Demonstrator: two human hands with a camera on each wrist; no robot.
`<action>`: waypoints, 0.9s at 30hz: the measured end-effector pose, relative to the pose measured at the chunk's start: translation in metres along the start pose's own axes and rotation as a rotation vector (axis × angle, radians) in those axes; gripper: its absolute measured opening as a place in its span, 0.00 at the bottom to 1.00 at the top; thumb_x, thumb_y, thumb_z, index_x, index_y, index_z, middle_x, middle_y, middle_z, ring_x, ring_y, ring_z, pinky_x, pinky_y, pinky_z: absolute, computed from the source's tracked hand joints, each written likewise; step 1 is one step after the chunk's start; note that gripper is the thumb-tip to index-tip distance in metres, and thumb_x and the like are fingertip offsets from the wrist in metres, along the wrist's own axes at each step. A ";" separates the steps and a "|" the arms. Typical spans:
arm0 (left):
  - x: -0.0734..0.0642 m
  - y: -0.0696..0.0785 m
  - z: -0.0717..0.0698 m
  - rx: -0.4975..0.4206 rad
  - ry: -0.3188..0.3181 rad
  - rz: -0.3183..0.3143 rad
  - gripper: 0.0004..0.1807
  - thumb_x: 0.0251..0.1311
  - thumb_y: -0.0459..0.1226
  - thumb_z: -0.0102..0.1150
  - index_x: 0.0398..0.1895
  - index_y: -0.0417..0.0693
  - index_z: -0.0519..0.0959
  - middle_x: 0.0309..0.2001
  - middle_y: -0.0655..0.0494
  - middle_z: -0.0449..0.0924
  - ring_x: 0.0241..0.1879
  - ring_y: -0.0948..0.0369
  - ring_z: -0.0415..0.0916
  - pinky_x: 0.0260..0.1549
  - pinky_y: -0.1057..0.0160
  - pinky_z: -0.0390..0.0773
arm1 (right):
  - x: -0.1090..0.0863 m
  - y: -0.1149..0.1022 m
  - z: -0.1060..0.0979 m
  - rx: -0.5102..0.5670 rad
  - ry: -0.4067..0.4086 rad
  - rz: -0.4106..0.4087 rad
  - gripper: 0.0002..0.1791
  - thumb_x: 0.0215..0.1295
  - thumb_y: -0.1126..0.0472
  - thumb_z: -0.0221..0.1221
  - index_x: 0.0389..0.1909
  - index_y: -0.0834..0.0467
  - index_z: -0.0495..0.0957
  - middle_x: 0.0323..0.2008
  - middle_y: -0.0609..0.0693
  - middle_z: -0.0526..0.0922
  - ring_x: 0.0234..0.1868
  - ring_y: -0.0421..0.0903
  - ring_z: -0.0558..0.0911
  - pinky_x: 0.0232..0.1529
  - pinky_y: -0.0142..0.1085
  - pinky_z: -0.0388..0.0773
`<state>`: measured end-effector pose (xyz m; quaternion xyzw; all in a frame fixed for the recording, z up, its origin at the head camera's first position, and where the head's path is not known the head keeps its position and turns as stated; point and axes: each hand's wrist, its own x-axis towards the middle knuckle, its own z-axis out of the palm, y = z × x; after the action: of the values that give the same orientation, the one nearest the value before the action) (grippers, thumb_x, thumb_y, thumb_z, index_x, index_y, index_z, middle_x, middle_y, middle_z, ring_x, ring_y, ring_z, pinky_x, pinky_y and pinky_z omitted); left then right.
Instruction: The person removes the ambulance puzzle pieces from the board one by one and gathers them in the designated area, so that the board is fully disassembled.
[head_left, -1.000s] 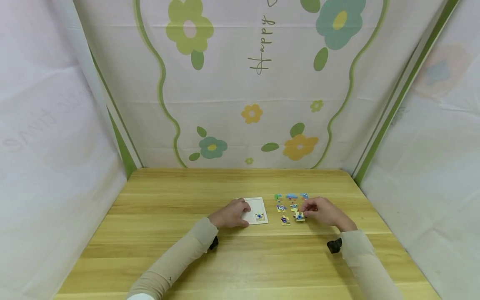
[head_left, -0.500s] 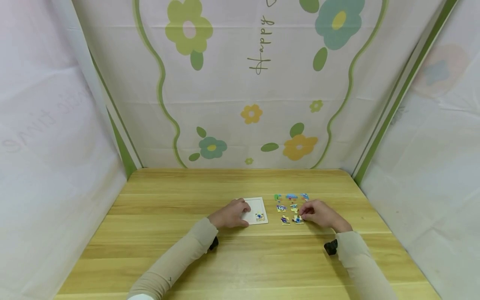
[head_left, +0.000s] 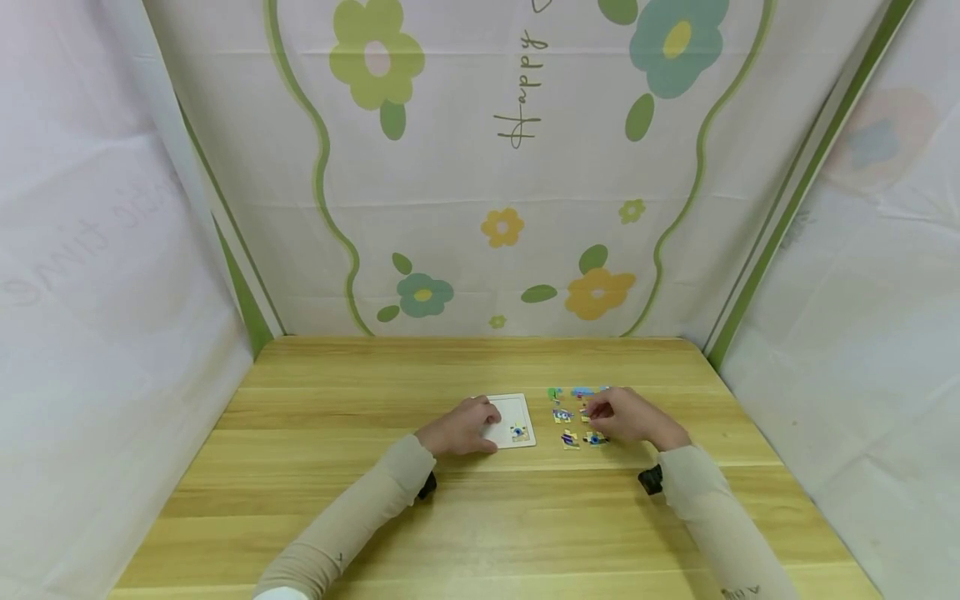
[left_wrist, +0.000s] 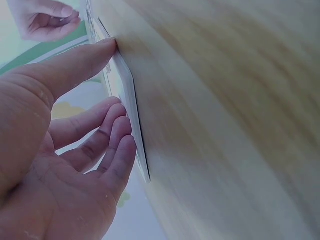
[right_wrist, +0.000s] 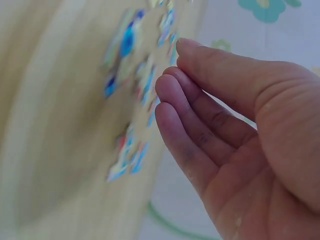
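Observation:
My left hand point(head_left: 461, 427) rests on the left side of a white puzzle tray point(head_left: 512, 408), its thumb at the near edge. In the left wrist view its loosely bent fingers touch the tray's rim point(left_wrist: 131, 100). One puzzle piece with a blue round print point(head_left: 519, 432) lies in the tray's near right corner. My right hand point(head_left: 632, 415) hovers over the loose pieces, thumb and fingertips close together. No piece shows between them in the right wrist view. Beneath it lies a piece with a blue round print point(head_left: 596, 438), blurred in the right wrist view; the middle right piece is partly covered.
Several other puzzle pieces lie in rough rows right of the tray, among them a purple-striped piece point(head_left: 570, 441), a piece with eyes point(head_left: 562, 415), a green piece point(head_left: 554, 394) and a blue piece point(head_left: 582, 391). A floral cloth point(head_left: 450, 167) hangs behind the wooden table point(head_left: 495, 517).
My right hand set the blue-printed piece down flat in the near row and let go. It has since moved left and away from me over the middle row. The left hand stays put.

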<state>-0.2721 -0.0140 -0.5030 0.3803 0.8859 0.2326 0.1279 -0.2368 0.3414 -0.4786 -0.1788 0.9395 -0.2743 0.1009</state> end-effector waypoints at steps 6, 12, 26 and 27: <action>0.000 0.000 0.000 0.002 -0.007 -0.009 0.26 0.64 0.42 0.75 0.61 0.41 0.81 0.58 0.51 0.77 0.51 0.59 0.70 0.55 0.61 0.75 | 0.021 -0.033 0.004 0.022 -0.065 -0.052 0.10 0.72 0.67 0.66 0.50 0.65 0.86 0.44 0.56 0.89 0.42 0.42 0.86 0.45 0.36 0.85; 0.001 0.001 0.000 -0.001 -0.011 -0.019 0.26 0.64 0.42 0.75 0.62 0.41 0.81 0.57 0.51 0.77 0.51 0.59 0.70 0.55 0.60 0.75 | 0.045 -0.060 0.021 -0.019 -0.104 -0.127 0.11 0.70 0.68 0.67 0.51 0.67 0.85 0.46 0.60 0.89 0.42 0.42 0.85 0.45 0.35 0.85; 0.001 0.001 0.000 -0.011 -0.008 -0.001 0.25 0.65 0.41 0.74 0.61 0.39 0.80 0.58 0.49 0.78 0.53 0.57 0.72 0.57 0.59 0.76 | 0.075 -0.077 0.050 -0.069 -0.132 -0.156 0.10 0.69 0.71 0.66 0.49 0.63 0.88 0.46 0.54 0.89 0.43 0.42 0.85 0.45 0.36 0.84; 0.001 0.000 -0.001 -0.010 -0.009 0.001 0.25 0.65 0.41 0.74 0.61 0.39 0.80 0.58 0.49 0.78 0.53 0.57 0.72 0.57 0.59 0.76 | 0.075 -0.077 0.051 -0.075 -0.131 -0.158 0.10 0.68 0.72 0.65 0.49 0.63 0.88 0.45 0.54 0.89 0.42 0.41 0.84 0.44 0.36 0.84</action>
<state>-0.2728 -0.0132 -0.5024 0.3809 0.8841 0.2357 0.1335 -0.2695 0.2268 -0.4849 -0.2737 0.9234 -0.2340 0.1332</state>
